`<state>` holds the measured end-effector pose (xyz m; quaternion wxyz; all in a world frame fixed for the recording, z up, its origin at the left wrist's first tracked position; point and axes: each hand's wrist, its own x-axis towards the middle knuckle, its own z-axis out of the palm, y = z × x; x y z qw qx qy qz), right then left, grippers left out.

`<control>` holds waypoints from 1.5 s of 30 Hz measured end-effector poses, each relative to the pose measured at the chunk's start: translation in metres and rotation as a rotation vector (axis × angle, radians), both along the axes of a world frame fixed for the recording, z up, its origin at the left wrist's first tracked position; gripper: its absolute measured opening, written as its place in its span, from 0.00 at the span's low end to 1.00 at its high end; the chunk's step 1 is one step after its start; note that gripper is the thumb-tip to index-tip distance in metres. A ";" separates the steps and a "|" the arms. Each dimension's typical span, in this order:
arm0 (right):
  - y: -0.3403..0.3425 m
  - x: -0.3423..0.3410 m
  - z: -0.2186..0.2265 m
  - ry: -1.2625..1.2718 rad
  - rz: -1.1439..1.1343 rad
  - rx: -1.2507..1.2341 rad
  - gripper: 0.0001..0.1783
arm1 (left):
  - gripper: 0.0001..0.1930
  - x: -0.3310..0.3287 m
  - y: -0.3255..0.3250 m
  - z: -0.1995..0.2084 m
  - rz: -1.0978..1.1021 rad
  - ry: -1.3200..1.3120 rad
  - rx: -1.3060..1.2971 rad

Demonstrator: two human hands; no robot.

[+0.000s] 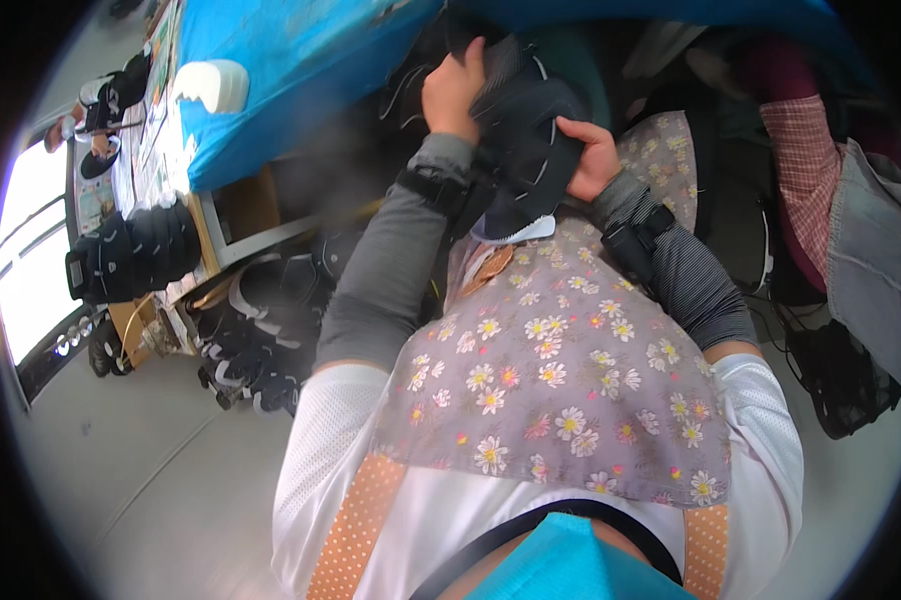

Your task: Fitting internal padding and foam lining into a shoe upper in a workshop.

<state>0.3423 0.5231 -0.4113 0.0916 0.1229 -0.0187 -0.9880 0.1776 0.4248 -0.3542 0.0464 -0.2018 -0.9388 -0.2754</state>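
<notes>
Over my lap I hold a dark fabric piece (536, 135) with curved panels and thin pale edging; its exact kind is unclear. My left hand (453, 92) is closed on its left side, thumb raised and the other fingers partly hidden. On the right, my right hand (592, 158) pinches its edge, thumb in front and fingertips behind the cloth. A white edge (516, 230) shows beneath the piece, close to my flowered apron (541, 370). More dark material lies beyond my hands, too shadowed to make out.
A blue-covered surface (291, 70) bears a white plastic object (214, 86). Stacked black rounded pieces (136, 250) stand at left, above heaped black-and-grey pieces (256, 325). At right are a person's checked sleeve (806, 160) and a black bag-like item (846, 380). Another person's hands (101, 145) show far left.
</notes>
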 end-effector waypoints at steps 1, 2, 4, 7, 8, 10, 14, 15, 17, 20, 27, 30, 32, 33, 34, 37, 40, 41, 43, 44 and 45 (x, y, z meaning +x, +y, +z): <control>-0.003 -0.001 0.002 -0.028 -0.026 0.024 0.26 | 0.28 0.003 -0.002 0.013 0.002 0.014 -0.015; -0.005 -0.002 0.009 -0.031 -0.035 0.029 0.26 | 0.28 0.006 -0.004 0.023 0.005 0.048 0.010; -0.006 -0.004 0.021 -0.065 -0.038 0.005 0.19 | 0.28 0.008 0.000 0.045 0.011 0.033 -0.003; -0.005 -0.004 0.011 0.005 -0.020 -0.053 0.23 | 0.28 -0.007 -0.009 0.013 -0.077 0.053 -0.076; -0.004 -0.005 0.008 0.050 -0.015 -0.089 0.25 | 0.29 -0.009 -0.007 0.009 -0.146 0.097 -0.154; -0.002 -0.005 0.001 0.021 -0.014 -0.093 0.25 | 0.30 -0.005 -0.001 0.004 -0.103 0.009 -0.164; 0.001 -0.005 -0.009 0.051 0.001 -0.068 0.25 | 0.31 -0.010 0.002 -0.011 -0.010 -0.087 0.094; 0.001 -0.005 -0.007 0.052 0.010 -0.069 0.25 | 0.31 -0.014 0.001 -0.017 0.006 -0.081 0.113; 0.002 -0.005 0.002 -0.015 -0.048 -0.006 0.23 | 0.31 -0.013 0.004 -0.017 0.013 -0.077 0.130; 0.003 -0.003 -0.003 0.019 -0.043 0.005 0.25 | 0.31 -0.005 0.004 -0.008 0.011 -0.080 0.066; 0.007 -0.001 0.019 0.033 -0.009 0.095 0.19 | 0.27 0.010 -0.001 0.018 -0.041 0.063 0.346; 0.009 -0.004 0.012 -0.056 -0.021 0.109 0.19 | 0.26 0.002 0.000 0.005 -0.035 0.057 0.117; 0.008 -0.003 0.008 -0.031 -0.032 0.080 0.18 | 0.25 0.003 0.001 -0.003 -0.025 -0.032 0.139; 0.007 -0.006 0.005 -0.015 -0.027 0.074 0.18 | 0.25 0.000 0.002 -0.006 -0.063 -0.004 0.185; 0.006 -0.006 0.003 0.001 -0.014 0.070 0.18 | 0.25 -0.002 0.000 -0.009 -0.093 0.024 0.233; 0.005 -0.006 0.001 -0.023 -0.012 0.063 0.18 | 0.28 -0.013 -0.002 -0.020 -0.105 0.018 -0.005; 0.004 -0.005 0.002 -0.078 -0.040 0.073 0.18 | 0.34 -0.009 0.003 -0.013 -0.068 -0.034 0.016; 0.004 -0.005 -0.001 -0.063 -0.040 0.063 0.18 | 0.34 -0.007 0.003 -0.010 -0.054 -0.038 -0.002; 0.002 -0.004 -0.002 -0.021 -0.019 0.031 0.22 | 0.34 -0.003 0.002 0.000 -0.043 -0.037 -0.013; 0.002 -0.002 -0.002 0.011 -0.001 -0.008 0.25 | 0.31 -0.001 0.000 0.006 -0.053 0.020 -0.002; 0.001 -0.002 -0.002 0.015 -0.006 -0.002 0.25 | 0.29 0.001 -0.001 0.011 -0.063 0.076 0.008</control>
